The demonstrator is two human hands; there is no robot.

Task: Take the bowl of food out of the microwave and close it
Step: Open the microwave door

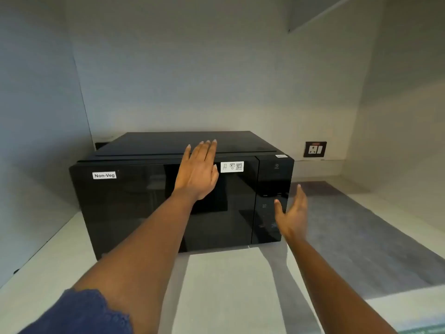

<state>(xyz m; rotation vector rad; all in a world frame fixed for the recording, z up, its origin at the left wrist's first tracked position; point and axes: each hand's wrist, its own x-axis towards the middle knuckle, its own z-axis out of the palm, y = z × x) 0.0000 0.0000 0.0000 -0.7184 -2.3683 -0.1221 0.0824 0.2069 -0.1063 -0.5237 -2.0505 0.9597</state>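
Observation:
A black microwave (134, 208) stands on the counter in a corner niche, its dark glass door shut. A "Non-Veg" label is stuck at the door's upper left and a white sticker at its upper right. My left hand (198, 171) lies flat with fingers spread against the top edge of the door, near the middle. My right hand (292, 213) hovers open, fingers apart, in front of the control panel (273, 186) on the microwave's right side. No bowl shows; the inside is hidden behind the dark door.
The pale counter (231, 290) stretches in front of and to the right of the microwave. A wall socket (316, 149) sits on the back wall to the right. Walls close in on the left, back and right.

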